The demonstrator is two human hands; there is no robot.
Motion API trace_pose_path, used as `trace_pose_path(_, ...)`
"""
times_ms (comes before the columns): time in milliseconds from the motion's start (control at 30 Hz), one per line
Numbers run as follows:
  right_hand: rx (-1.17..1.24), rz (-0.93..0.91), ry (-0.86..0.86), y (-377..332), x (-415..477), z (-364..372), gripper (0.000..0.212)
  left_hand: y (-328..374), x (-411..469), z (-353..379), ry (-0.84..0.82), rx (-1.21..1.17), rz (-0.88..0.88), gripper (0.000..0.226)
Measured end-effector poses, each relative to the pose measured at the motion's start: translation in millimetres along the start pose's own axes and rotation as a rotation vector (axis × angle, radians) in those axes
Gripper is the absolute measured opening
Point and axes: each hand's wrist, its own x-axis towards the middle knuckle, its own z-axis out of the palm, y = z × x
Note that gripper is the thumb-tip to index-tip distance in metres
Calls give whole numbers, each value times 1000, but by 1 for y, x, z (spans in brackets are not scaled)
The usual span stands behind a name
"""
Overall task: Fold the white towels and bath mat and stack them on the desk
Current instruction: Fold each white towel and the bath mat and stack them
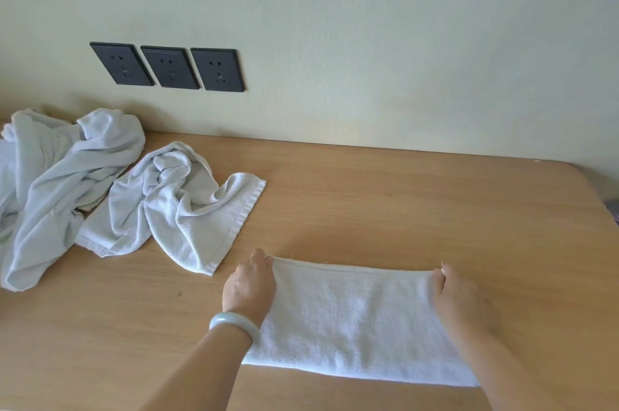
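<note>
hands were both on the small white towel [358, 317], which lay flat near the front edge of the desk [402, 196]. left hand [249, 286] pinched the far left corner, right hand [457, 295] pinched the far right one. from where i sat the risk looked like uneven pull: one corner slipping would skew the fold. two crumpled towels, one by the wall [60, 183] and one nearer [181, 203], waited at left, close enough that a wide sweep could've snagged the nearer one.
</note>
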Motion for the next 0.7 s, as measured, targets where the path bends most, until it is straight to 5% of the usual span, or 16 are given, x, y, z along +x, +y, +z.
trace_pose_path(167, -102, -46, 303, -4, -3, 9, 19, 0, -8, 2, 118, 42, 39, 19)
trace_pose_path(267, -51, -283, 489, -28, -37, 21, 23, 10, -35, 20, 252, 240, 353, 24)
trace_pose_path(333, 52, -596, 425, -53, -75, 42, 32, 19, -62, 41, 193, 222, 652, 26)
trace_pose_path(400, 108, -794, 286, -67, -101, 68, 37, 21, -81, 54, 90, 194, 758, 38)
trace_pose_path(567, -30, -763, 130, -47, -82, 78, 57, -10, -74, 60, -6, 298, 603, 63)
trace_pose_path(700, -127, -418, 146, -15, -59, 71, 69, -27, -62, 59, 63, 365, 331, 66)
